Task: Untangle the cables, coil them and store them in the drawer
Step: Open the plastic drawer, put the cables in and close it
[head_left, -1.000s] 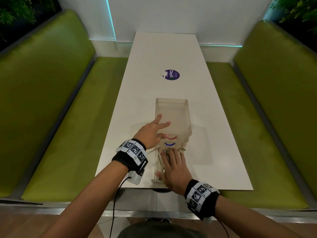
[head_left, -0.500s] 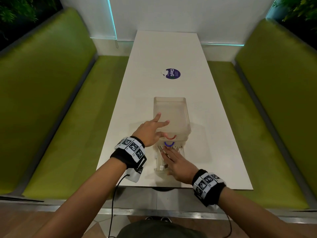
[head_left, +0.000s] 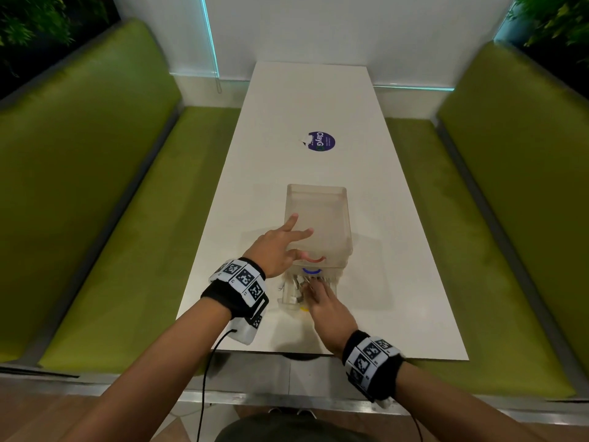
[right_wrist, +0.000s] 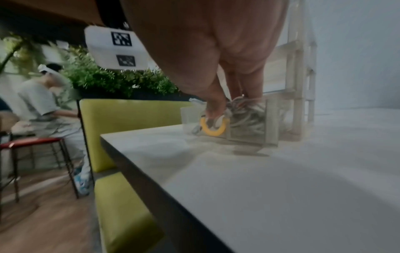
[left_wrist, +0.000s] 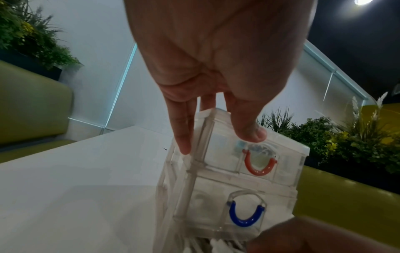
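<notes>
A clear plastic drawer unit (head_left: 322,215) stands near the front of the white table (head_left: 306,100). My left hand (head_left: 280,247) rests on its top with straight fingers, thumb at the front edge above the red handle (left_wrist: 258,168). Below is a blue handle (left_wrist: 245,218). The bottom drawer (head_left: 288,303), with a yellow handle (right_wrist: 213,131), is partly pulled out. It holds a heap of grey and white cables (right_wrist: 246,119). My right hand (head_left: 322,301) lies over the drawer and its fingers (right_wrist: 249,85) press down on the cables.
A round purple sticker (head_left: 321,141) lies farther along the table. Green benches flank it on the left (head_left: 95,186) and right (head_left: 510,186). The table's front edge is just behind the drawer. A seated person (right_wrist: 43,102) and plants are in the background.
My right hand has moved forward over the cables, and the bottom drawer has slid further into the unit. The left hand has stayed on the unit's top.
</notes>
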The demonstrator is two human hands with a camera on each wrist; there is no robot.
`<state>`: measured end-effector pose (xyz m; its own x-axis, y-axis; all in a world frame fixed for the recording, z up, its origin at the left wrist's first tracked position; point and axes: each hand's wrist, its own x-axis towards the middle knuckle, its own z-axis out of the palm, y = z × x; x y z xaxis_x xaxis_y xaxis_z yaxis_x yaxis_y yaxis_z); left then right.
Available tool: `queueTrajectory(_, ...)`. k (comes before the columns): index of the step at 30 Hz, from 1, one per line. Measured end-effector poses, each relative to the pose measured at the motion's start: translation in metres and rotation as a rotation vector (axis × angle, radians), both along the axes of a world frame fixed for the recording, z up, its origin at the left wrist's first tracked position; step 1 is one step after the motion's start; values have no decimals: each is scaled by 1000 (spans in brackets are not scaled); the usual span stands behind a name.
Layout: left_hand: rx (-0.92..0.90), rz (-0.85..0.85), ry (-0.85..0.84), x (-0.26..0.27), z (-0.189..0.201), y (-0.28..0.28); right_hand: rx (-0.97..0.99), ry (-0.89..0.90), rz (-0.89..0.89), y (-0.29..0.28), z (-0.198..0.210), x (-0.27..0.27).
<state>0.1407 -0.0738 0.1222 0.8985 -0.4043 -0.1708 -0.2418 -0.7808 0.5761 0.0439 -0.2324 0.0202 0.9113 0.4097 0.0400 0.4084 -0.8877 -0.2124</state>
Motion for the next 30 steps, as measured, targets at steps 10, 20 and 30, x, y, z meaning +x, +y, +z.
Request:
queueTrajectory(10,-19,-5,-18,-1,0,1,-57,-32,202,25,14,17)
queueTrajectory(20,-26,-2,-32,-2,-3,2,42,-46,223,13,5,20)
queueTrajectory(30,-33,-1,-39,-1,-3,1,88,-139,37,4,11,17)
